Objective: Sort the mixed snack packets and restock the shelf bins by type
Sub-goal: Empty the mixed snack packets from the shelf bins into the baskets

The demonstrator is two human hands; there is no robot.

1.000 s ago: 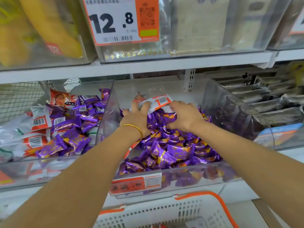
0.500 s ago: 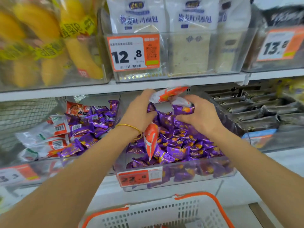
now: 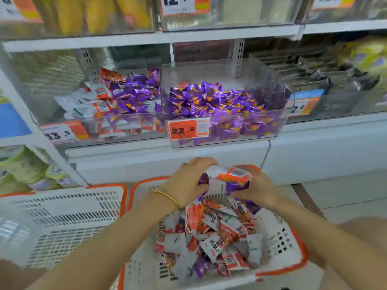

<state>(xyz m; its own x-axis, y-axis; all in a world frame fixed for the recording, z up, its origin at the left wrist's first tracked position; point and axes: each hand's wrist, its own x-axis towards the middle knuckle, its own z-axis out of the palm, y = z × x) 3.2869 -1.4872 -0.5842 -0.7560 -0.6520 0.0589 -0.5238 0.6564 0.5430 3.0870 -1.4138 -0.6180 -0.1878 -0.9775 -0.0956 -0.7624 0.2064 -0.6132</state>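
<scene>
Holding a mixed clutch of snack packets (image 3: 229, 177), orange-and-white with purple ones among them, both hands meet above the far end of the loaded basket. I record the left hand (image 3: 185, 181) curled over the clutch from its nine o'clock side, knuckles up. The right hand (image 3: 258, 190) grips it from three o'clock, fingers wrapped underneath. A thin gold bangle (image 3: 167, 197) sits on the left wrist.

At six o'clock from the clutch lies a white basket (image 3: 280, 241) with an orange rim, holding a heap of orange-and-white packets (image 3: 211, 237) and a few purple strays (image 3: 201, 266). A second white basket (image 3: 62, 214) of the same make stands at its nine o'clock, the rims just beside each other.

At twelve o'clock from the hands, on the shelf, I note a clear bin (image 3: 199, 72) filled with purple packets (image 3: 209, 101) and tagged 22.8 (image 3: 182, 129). At that bin's nine o'clock a neighbouring clear bin (image 3: 134, 117) holds purple packets mixed with white-and-orange ones (image 3: 98, 101). At its three o'clock, dark packets (image 3: 314, 80) stand in rows. Motion blur leaves the print on the wrappers unreadable.
</scene>
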